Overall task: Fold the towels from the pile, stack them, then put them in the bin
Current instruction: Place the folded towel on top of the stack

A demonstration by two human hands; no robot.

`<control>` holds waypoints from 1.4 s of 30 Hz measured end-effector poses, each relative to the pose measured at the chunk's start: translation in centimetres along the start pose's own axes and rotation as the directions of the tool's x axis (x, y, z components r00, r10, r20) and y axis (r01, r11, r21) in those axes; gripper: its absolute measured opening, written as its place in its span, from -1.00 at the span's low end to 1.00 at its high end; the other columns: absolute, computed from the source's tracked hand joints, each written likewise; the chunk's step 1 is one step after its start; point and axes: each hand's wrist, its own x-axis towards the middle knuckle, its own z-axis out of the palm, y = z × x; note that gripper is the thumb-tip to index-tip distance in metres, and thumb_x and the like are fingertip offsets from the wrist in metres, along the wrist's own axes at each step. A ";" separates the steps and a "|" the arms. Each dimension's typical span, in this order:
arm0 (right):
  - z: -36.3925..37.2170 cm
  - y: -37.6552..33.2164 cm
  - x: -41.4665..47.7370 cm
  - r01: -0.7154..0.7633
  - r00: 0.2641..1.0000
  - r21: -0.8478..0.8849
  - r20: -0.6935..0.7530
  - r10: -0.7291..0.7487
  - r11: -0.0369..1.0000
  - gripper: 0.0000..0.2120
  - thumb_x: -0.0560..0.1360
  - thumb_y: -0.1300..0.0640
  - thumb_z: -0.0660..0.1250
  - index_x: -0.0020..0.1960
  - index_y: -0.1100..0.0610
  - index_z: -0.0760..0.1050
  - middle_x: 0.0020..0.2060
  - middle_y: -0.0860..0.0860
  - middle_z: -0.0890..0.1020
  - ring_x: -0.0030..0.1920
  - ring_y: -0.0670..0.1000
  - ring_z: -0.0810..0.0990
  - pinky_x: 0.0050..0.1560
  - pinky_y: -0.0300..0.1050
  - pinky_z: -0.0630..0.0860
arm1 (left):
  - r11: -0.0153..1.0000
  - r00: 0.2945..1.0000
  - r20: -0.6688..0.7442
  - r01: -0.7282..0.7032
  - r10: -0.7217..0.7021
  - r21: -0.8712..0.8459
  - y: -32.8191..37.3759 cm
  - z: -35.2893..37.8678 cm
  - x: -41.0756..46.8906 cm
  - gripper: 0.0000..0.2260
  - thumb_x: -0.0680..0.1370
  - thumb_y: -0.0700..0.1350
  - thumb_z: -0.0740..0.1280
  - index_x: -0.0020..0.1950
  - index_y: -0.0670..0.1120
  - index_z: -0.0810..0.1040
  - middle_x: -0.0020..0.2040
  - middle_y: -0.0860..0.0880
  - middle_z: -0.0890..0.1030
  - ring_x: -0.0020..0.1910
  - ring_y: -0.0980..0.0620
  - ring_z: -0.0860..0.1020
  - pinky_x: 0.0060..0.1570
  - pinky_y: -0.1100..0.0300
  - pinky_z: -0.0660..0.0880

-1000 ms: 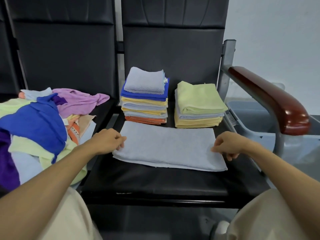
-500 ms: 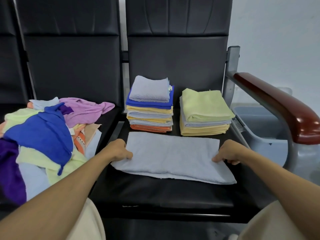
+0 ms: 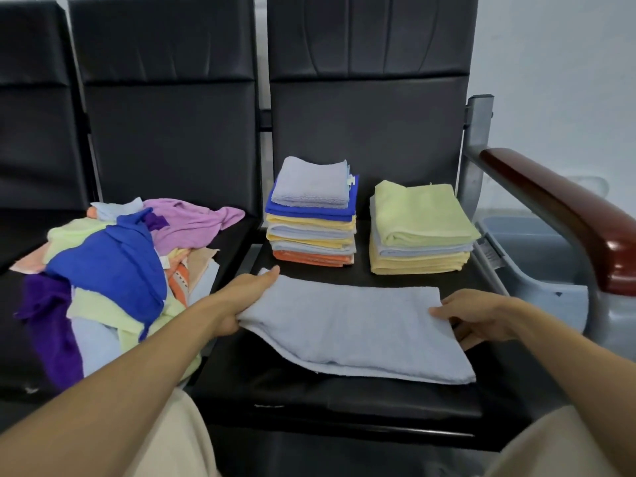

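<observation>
Gripping the left edge of the pale blue towel (image 3: 351, 328) with the left hand (image 3: 247, 297), lifted off the near seat (image 3: 309, 394); pinching the right edge with the right hand (image 3: 478, 315). Far behind, two folded stacks (image 3: 313, 218); pile (image 3: 113, 270) left, bin (image 3: 530, 246) right.

the left hand (image 3: 246, 297) grips the lifted left edge of the light blue towel (image 3: 354, 325), its thumb side out of sight beneath the cloth. the right hand (image 3: 475, 315) pinches the right edge, fingers partly tucked under (only some show below). both forearms (image 3: 103, 401) run off the bottom edge. the bin (image 3: 530, 242) is largely hidden behind the armrest (image 3: 557, 208). the pile (image 3: 113, 270) buries its lower towels. the left stack (image 3: 311, 222) and right stack (image 3: 420, 228) show only folded edges. a white tag (image 3: 350, 180) is too small to read.
</observation>
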 end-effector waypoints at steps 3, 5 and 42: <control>-0.4 0.2 0.3 0.014 1.000 0.034 0.012 -0.015 0.999 -0.75 0.65 0.18 0.16 0.21 0.29 0.50 0.08 0.22 0.64 0.05 0.21 0.65 -0.01 0.11 0.64 | 0.999 0.999 -0.025 -0.024 0.022 -0.049 1.4 2.6 -0.3 -0.65 0.62 0.11 0.22 0.21 -0.13 0.52 0.07 -0.15 0.63 -0.01 -0.07 0.61 -0.10 0.12 0.53; -0.6 0.4 0.2 0.025 0.999 0.045 0.025 -0.026 0.999 -0.75 0.65 0.20 0.15 0.21 0.29 0.50 0.07 0.23 0.64 0.04 0.21 0.66 0.00 0.12 0.63 | 0.996 0.998 -0.012 -0.060 0.059 -0.059 2.7 5.2 -0.7 -0.74 0.64 0.01 0.18 0.23 -0.09 0.49 0.08 -0.14 0.60 0.00 -0.06 0.58 -0.01 0.09 0.50; 6.4 -3.8 0.4 0.181 0.879 -0.626 -0.242 -0.410 0.758 -0.57 0.62 -0.02 0.16 0.33 0.24 0.17 0.08 0.18 0.54 -0.03 0.17 0.54 -0.16 -0.05 0.37 | 0.847 0.958 0.163 -0.285 0.236 0.448 1.0 10.5 -2.2 -0.79 0.55 -0.17 0.21 -0.06 0.11 0.55 0.08 0.00 0.58 0.00 0.06 0.59 0.07 0.17 0.52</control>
